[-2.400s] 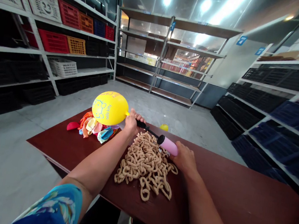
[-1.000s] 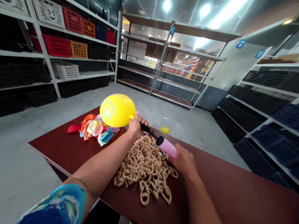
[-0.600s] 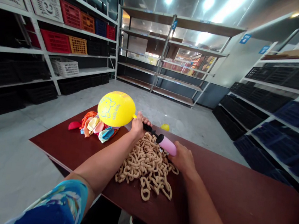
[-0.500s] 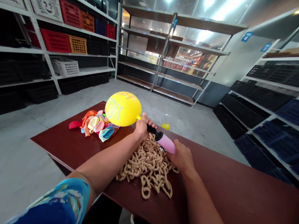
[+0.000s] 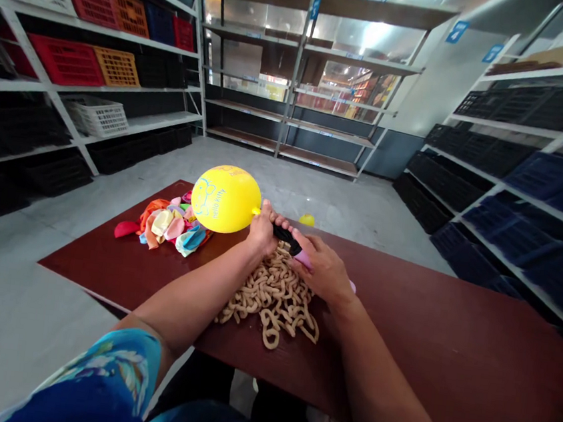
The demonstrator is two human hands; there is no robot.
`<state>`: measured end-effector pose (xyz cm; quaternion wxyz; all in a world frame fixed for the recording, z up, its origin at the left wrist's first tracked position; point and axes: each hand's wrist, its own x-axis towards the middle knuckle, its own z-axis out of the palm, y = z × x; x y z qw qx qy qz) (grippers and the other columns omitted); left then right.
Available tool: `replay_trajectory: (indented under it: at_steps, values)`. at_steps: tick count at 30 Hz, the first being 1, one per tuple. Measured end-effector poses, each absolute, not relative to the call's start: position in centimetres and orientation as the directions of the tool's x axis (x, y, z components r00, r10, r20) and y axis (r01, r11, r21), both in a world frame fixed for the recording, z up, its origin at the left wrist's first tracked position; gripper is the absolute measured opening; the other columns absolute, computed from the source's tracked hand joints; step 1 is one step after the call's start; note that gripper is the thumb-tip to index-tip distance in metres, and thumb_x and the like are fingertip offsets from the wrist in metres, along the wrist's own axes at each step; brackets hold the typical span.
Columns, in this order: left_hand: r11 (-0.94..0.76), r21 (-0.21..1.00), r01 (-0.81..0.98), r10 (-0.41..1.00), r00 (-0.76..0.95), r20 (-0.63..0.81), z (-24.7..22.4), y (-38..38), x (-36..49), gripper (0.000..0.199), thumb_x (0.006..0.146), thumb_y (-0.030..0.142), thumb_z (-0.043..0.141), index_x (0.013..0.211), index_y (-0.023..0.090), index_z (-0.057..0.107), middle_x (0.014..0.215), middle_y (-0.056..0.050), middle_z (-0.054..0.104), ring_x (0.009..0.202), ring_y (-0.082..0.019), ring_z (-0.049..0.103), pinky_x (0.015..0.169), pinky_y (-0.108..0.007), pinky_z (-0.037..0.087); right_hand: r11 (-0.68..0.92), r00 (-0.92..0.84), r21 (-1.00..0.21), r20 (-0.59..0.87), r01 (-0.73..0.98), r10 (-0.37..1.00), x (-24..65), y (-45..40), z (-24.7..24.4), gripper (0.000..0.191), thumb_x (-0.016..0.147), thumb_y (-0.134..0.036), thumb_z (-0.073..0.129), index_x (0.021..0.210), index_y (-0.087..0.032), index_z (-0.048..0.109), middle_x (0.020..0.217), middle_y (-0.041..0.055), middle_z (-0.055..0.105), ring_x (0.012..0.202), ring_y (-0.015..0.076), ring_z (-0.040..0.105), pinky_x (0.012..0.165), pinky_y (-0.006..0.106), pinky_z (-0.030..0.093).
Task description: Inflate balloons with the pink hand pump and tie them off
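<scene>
A yellow inflated balloon (image 5: 226, 200) with a blue cartoon print and "hello kitty" lettering points left from my left hand (image 5: 263, 229). That hand's fingers close round the balloon's neck and the nozzle end of a hand balloon pump (image 5: 285, 236), black with a pink barrel. My right hand (image 5: 324, 268) wraps the pump at its black-and-pink part, covering much of it; a bit of pink shows past the hand. Beneath both hands lies a heap of tan, rope-like loops (image 5: 277, 294). Uninflated balloons (image 5: 167, 224) in many colours are piled to the left.
The dark red table (image 5: 431, 321) stretches off to the right. Beyond its far edge sits a small yellow round thing (image 5: 307, 220). Metal shelves (image 5: 291, 115) stand at the back, with crates (image 5: 70, 61) on the left racks and dark bins (image 5: 468, 157) at right.
My right hand has moved up and left along the pump, closer to my left hand. The left hand stays at the balloon's neck. The whole view has tilted down somewhat.
</scene>
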<state>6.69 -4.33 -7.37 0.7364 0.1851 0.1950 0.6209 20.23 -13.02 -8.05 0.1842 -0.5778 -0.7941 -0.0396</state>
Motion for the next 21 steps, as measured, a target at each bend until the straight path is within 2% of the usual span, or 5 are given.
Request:
replay_trajectory:
  at_steps: [6,10,15,18,21]
  values:
    - [0.270,0.524,-0.808,0.961,0.262,-0.091,-7.6,-4.7,7.0,0.047,0.081,0.050,0.047,0.052,0.018,0.029,0.048,0.002,0.037,0.050,-0.013,0.048,0.061,-0.032,0.047,0.289,-0.219,-0.153,0.360,0.945,0.907,20.1,-13.1,-8.2,0.038,0.083,-0.039,0.049,0.118,-0.023,0.050,0.116,0.0073,0.054,0.100,0.0211,0.051,0.085,0.029,0.038]
    - [0.176,0.525,-0.833,0.984,0.154,-0.086,-7.6,-3.2,5.6,0.049,0.080,0.055,0.046,0.051,0.018,0.029,0.048,0.001,0.040,0.054,-0.014,0.052,0.063,-0.031,0.048,0.261,-0.197,-0.150,0.346,0.954,0.917,21.4,-13.3,-7.7,0.035,0.082,-0.038,0.051,0.114,-0.025,0.052,0.112,0.0053,0.056,0.098,0.0204,0.052,0.082,0.028,0.038]
    - [0.016,0.647,-0.762,0.995,-0.049,-0.083,-7.7,-1.8,4.0,0.047,0.082,0.053,0.043,0.052,0.019,0.031,0.045,0.002,0.039,0.048,-0.011,0.050,0.057,-0.027,0.046,-0.090,0.125,-0.146,0.255,0.985,0.959,24.4,-13.1,-7.8,0.035,0.080,-0.043,0.050,0.111,-0.027,0.053,0.109,0.0067,0.056,0.090,0.0224,0.057,0.071,0.031,0.039]
    - [0.052,0.714,-0.698,0.996,-0.016,-0.088,-8.0,-2.1,4.2,0.046,0.082,0.050,0.045,0.052,0.019,0.030,0.044,0.003,0.038,0.043,-0.011,0.047,0.051,-0.025,0.043,-0.257,0.268,-0.120,0.087,0.959,0.960,25.7,-12.7,-8.7,0.038,0.077,-0.045,0.052,0.109,-0.024,0.054,0.104,0.0097,0.059,0.088,0.0257,0.058,0.067,0.034,0.040]
    - [0.095,0.793,-0.602,0.995,0.070,-0.066,-8.2,-2.8,4.7,0.046,0.079,0.048,0.051,0.050,0.019,0.030,0.042,0.003,0.037,0.040,-0.010,0.044,0.045,-0.023,0.038,-0.280,0.280,-0.097,-0.009,0.955,0.960,26.1,-12.3,-9.3,0.039,0.076,-0.044,0.053,0.108,-0.022,0.054,0.103,0.0112,0.060,0.091,0.0272,0.058,0.067,0.035,0.040]
